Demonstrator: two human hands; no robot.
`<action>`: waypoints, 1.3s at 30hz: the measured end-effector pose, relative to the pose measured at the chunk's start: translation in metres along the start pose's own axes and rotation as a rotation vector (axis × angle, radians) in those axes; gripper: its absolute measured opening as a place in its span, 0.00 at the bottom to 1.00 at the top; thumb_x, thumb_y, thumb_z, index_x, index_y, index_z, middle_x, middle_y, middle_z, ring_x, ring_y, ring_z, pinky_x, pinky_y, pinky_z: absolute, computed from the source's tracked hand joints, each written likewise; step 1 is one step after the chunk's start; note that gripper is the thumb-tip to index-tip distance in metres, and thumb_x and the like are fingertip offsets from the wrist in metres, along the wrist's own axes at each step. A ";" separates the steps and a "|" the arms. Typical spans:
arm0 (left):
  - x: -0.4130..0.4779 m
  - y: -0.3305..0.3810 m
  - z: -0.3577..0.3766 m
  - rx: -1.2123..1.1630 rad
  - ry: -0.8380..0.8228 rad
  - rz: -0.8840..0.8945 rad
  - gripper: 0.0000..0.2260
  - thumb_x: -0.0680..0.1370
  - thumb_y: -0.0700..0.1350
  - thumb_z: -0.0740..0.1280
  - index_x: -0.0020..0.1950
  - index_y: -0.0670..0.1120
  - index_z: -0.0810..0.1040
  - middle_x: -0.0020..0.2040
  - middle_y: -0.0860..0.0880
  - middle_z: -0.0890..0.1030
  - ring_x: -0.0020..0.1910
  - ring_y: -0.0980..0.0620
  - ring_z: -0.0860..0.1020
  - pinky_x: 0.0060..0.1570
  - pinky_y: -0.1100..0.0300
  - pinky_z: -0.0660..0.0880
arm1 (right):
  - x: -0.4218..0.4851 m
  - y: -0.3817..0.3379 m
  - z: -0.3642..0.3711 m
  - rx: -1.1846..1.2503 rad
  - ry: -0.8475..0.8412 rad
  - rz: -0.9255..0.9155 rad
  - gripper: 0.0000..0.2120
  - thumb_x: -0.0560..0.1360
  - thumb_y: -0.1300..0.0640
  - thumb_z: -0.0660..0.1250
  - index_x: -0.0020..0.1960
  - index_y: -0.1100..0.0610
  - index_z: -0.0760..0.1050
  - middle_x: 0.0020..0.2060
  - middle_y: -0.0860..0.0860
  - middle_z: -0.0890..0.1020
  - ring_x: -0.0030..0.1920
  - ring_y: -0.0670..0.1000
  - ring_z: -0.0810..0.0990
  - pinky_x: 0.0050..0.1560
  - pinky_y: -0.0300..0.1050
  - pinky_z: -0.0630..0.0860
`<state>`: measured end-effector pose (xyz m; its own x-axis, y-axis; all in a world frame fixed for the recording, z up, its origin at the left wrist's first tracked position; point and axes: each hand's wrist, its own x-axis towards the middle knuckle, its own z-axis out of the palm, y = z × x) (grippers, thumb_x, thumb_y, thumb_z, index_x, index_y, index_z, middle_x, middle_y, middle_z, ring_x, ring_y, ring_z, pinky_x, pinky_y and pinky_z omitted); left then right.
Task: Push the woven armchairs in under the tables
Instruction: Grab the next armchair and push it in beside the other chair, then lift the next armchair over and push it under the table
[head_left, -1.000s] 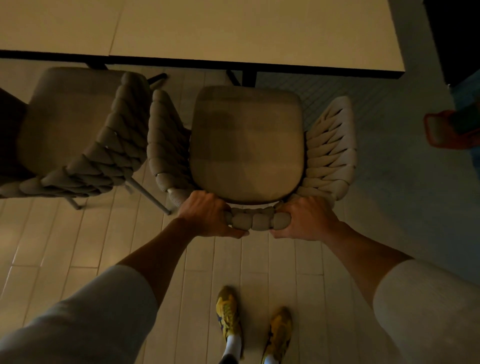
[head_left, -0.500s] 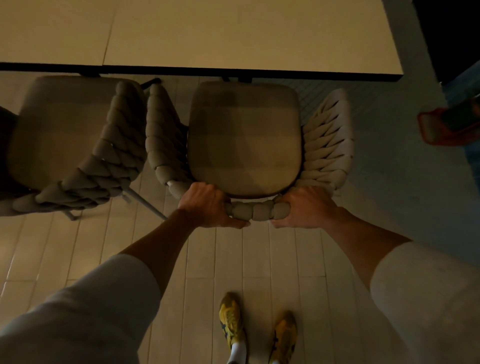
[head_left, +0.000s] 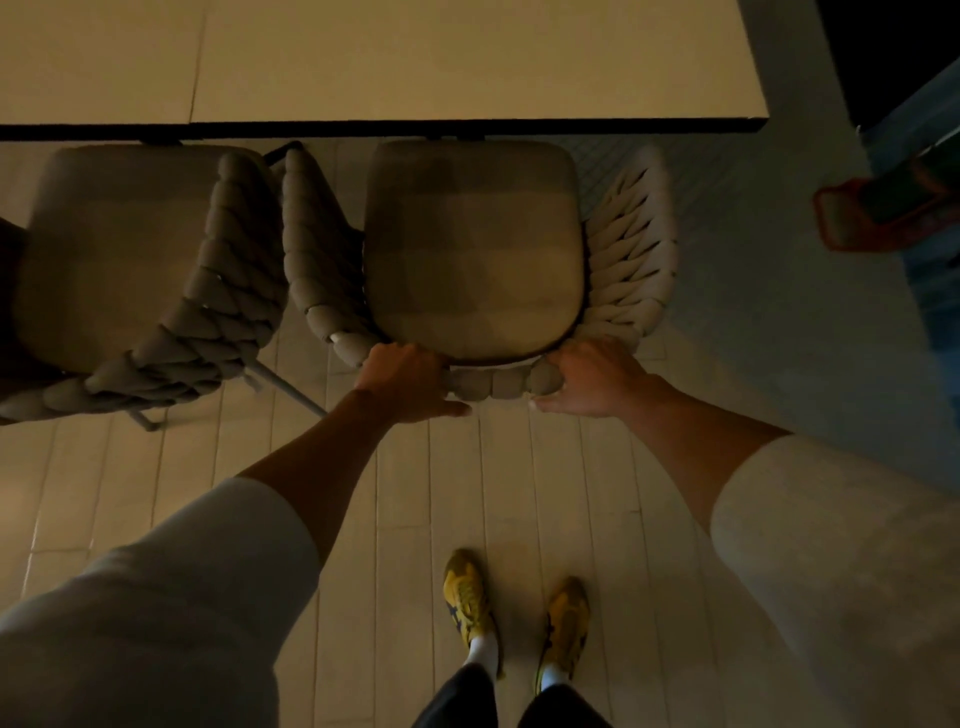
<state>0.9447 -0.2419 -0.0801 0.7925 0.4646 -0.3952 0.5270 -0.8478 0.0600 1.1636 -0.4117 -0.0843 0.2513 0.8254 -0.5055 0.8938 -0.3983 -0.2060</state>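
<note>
A woven armchair (head_left: 470, 249) with a beige seat cushion stands straight ahead of me, its front edge reaching the dark edge of the pale table (head_left: 467, 67). My left hand (head_left: 405, 382) grips the left part of the chair's woven backrest top. My right hand (head_left: 592, 376) grips the right part of the same backrest, thumb under the weave. A second woven armchair (head_left: 130, 260) stands to the left, turned slightly, its seat front close to the table edge.
A red-orange object (head_left: 878, 213) sits on the grey floor at the right. Pale floor planks (head_left: 395, 493) run under my feet, and my yellow shoes (head_left: 514, 613) stand behind the chair. A dark area fills the upper right corner.
The chair I hold has slid forward toward the table, so its seat front now meets the table edge. Both hands keep their grip on the backrest.
</note>
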 end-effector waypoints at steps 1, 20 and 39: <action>-0.005 0.000 -0.004 0.020 -0.014 0.007 0.28 0.70 0.75 0.68 0.62 0.59 0.79 0.53 0.55 0.85 0.52 0.50 0.83 0.52 0.54 0.79 | -0.006 -0.002 -0.005 -0.024 -0.007 0.004 0.32 0.68 0.28 0.69 0.58 0.53 0.82 0.56 0.52 0.85 0.55 0.55 0.82 0.55 0.50 0.79; -0.081 0.093 -0.212 0.060 -0.016 0.224 0.35 0.80 0.67 0.61 0.82 0.52 0.60 0.79 0.47 0.69 0.74 0.44 0.70 0.69 0.48 0.71 | -0.217 0.016 -0.165 0.043 0.111 0.391 0.37 0.80 0.31 0.61 0.80 0.54 0.67 0.78 0.54 0.71 0.74 0.59 0.72 0.72 0.59 0.69; 0.052 0.346 -0.334 0.303 0.080 0.519 0.45 0.77 0.75 0.54 0.85 0.50 0.50 0.84 0.46 0.55 0.82 0.43 0.56 0.78 0.41 0.55 | -0.369 0.249 -0.191 0.299 0.164 0.678 0.59 0.70 0.19 0.61 0.87 0.52 0.45 0.86 0.54 0.45 0.84 0.61 0.49 0.80 0.69 0.48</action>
<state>1.2708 -0.4257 0.2266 0.9493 -0.0215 -0.3136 -0.0364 -0.9985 -0.0417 1.3642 -0.7387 0.2108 0.7826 0.4010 -0.4762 0.3910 -0.9118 -0.1253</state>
